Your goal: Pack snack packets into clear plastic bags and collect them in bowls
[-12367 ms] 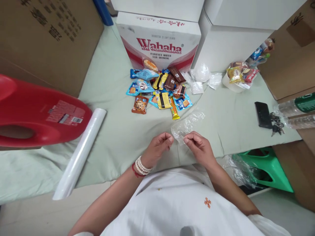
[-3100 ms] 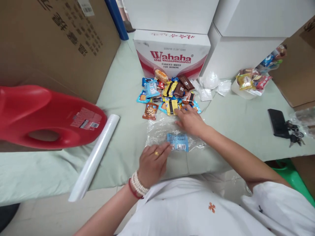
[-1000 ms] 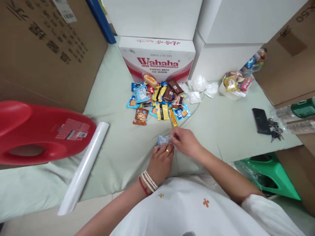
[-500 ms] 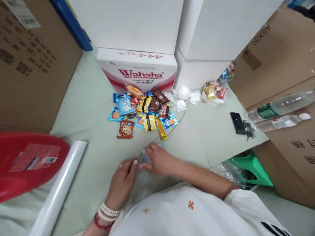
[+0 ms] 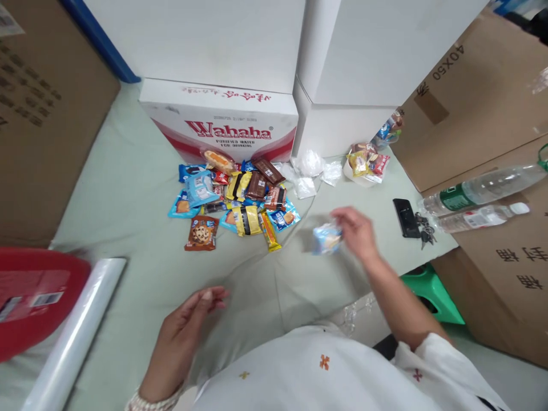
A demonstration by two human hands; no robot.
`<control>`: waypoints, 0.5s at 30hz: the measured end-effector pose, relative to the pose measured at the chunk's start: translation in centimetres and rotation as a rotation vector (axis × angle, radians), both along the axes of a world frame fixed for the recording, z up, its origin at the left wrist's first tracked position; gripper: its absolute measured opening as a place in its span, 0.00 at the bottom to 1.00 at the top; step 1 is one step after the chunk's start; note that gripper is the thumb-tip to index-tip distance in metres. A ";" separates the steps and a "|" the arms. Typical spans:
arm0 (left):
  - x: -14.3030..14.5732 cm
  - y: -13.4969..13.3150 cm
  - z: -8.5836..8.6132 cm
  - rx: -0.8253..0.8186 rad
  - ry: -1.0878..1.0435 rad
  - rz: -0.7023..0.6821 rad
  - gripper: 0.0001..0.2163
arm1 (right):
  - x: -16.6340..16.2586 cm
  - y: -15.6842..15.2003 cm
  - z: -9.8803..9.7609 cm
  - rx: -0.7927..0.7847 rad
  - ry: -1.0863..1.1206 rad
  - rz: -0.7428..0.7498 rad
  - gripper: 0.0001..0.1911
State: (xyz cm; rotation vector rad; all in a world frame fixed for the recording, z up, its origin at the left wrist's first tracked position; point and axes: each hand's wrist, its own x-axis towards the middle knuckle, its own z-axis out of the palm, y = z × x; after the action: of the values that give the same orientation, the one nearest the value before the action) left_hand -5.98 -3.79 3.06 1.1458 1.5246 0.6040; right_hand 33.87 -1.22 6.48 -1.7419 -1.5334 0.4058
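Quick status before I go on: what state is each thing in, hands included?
Blue snack packet: held, blurred, seal unclear
Right hand: pinching that packet
Left hand: loosely curled, nothing visible in it
Chocolate-chip cookie packet: lying face up
White bowl: filled with snacks
Black phone: lying flat, screen dark
Smaller bottle: white cap on
White roll: rolled up

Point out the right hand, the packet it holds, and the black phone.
Right hand (image 5: 358, 234): head view, its back.
Held packet (image 5: 327, 239): head view, blurred middle of wrapper.
Black phone (image 5: 406, 217): head view, middle of upper face.
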 end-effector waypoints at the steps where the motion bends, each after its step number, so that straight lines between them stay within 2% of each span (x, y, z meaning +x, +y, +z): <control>1: -0.2 -0.2 -0.3 -0.011 0.016 0.036 0.30 | 3.3 1.4 1.0 0.031 0.024 -0.156 0.15; 3: -0.2 -0.8 -0.7 -0.034 0.032 0.058 0.31 | 8.6 4.2 2.5 0.071 0.047 -0.354 0.11; 5: 0.3 -1.4 -0.9 -0.052 0.050 0.012 0.32 | 11.7 6.5 3.2 -0.037 0.127 -0.349 0.08; 7: 0.8 -1.9 -0.8 -0.047 0.093 -0.060 0.32 | 12.8 7.5 3.1 -0.091 0.182 -0.293 0.06; 9: 1.0 -2.3 -0.7 -0.026 0.148 -0.109 0.31 | 13.1 6.9 2.8 -0.019 0.194 -0.299 0.05; 12: 0.8 -2.4 -0.8 -0.015 0.188 -0.115 0.29 | 14.4 3.9 2.1 0.135 0.174 -0.426 0.07; 15: 0.5 -1.7 -1.2 -0.030 0.176 -0.123 0.28 | 16.7 0.8 0.6 0.127 0.134 -0.577 0.07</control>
State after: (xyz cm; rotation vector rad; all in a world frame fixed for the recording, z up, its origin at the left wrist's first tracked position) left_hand -5.50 -5.52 1.90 1.2867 1.5921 0.4053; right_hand 50.60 -0.44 7.13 -1.9120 -0.8840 0.1227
